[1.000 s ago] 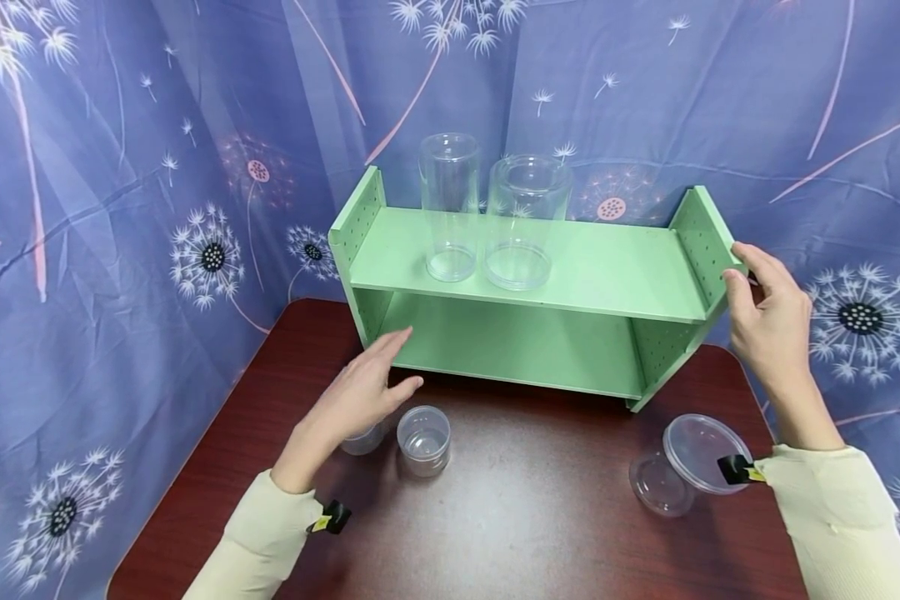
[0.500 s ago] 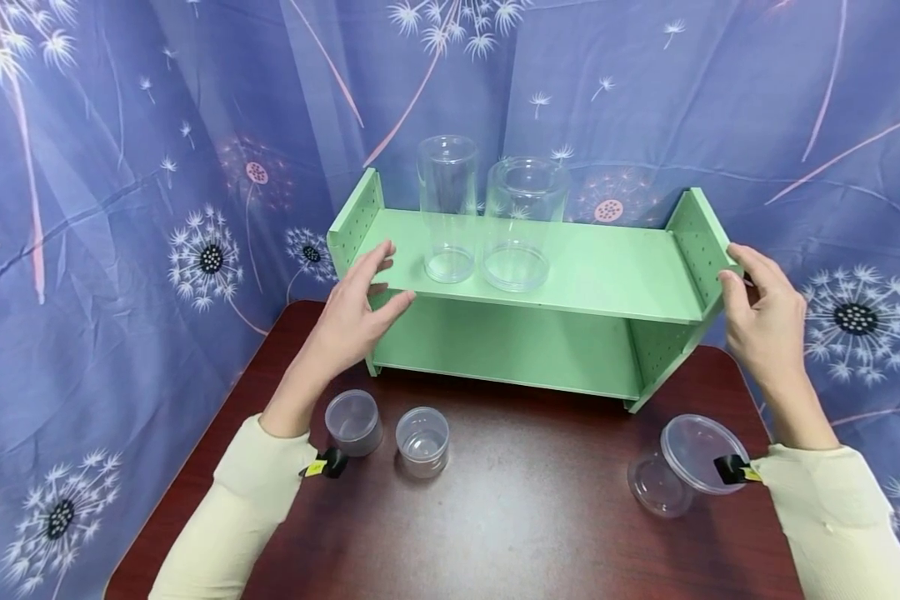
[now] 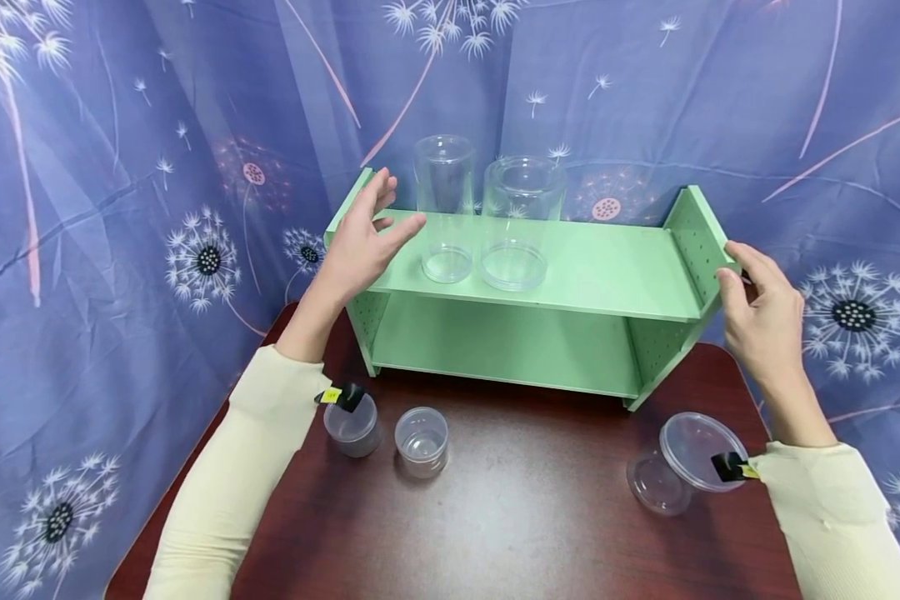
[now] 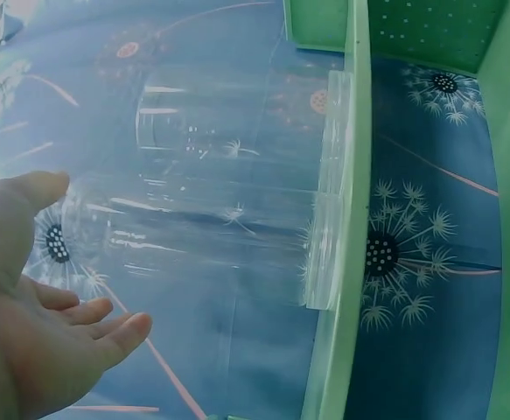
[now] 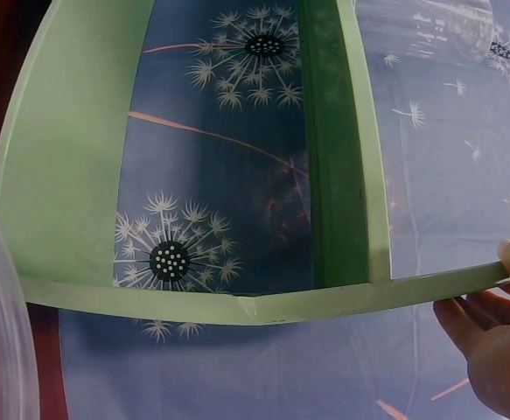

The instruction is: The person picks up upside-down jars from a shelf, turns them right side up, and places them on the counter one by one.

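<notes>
On the upper board of a green two-tier shelf (image 3: 615, 262) stand two clear cylindrical jars. One is a tall narrow jar (image 3: 445, 179), the other a wider jar (image 3: 525, 212) just to its right. My left hand (image 3: 363, 242) is raised left of the narrow jar, thumb and fingers spread, nothing between them. In the left wrist view a gap shows between that hand (image 4: 40, 328) and the narrow jar (image 4: 211, 236). My right hand (image 3: 768, 321) grips the upper front edge of the shelf's right side panel (image 5: 324, 306), thumb on one side and fingers on the other.
Two small clear containers, a left one (image 3: 354, 433) and a right one (image 3: 422, 442), stand on the dark red table (image 3: 510, 517) before the shelf. At right, partly behind the right wrist camera, is a clear container with a wide round top (image 3: 697, 442). A blue dandelion-print curtain (image 3: 607, 100) hangs behind.
My left hand has risen from above the small containers, past the shelf's front, to beside the narrow jar. The right hand keeps its place on the side panel.
</notes>
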Demonstrator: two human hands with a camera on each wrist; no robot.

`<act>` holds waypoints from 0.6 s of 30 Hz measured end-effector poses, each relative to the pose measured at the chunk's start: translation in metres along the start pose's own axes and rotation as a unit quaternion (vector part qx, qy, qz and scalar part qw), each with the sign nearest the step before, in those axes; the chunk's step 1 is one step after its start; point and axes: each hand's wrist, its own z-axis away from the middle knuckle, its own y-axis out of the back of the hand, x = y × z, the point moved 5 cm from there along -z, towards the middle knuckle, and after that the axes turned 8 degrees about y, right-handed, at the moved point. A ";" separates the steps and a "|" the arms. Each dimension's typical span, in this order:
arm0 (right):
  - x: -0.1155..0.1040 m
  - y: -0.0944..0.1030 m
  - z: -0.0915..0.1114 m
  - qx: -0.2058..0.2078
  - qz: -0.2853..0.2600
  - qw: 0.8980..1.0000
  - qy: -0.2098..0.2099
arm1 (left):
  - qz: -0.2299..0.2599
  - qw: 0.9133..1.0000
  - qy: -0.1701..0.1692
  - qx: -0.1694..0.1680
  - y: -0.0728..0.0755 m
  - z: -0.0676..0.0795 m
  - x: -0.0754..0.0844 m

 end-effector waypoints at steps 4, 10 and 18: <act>0.000 0.000 0.000 0.000 0.000 1.000 -0.001 | 0.015 1.000 0.019 -0.007 -0.003 -0.014 0.000; 0.000 0.001 0.000 -0.002 -0.001 1.000 -0.003 | 0.024 0.999 0.040 -0.021 -0.011 -0.029 0.003; -0.001 0.001 0.000 -0.006 -0.001 1.000 -0.004 | 0.028 0.997 0.063 -0.026 -0.017 -0.044 0.005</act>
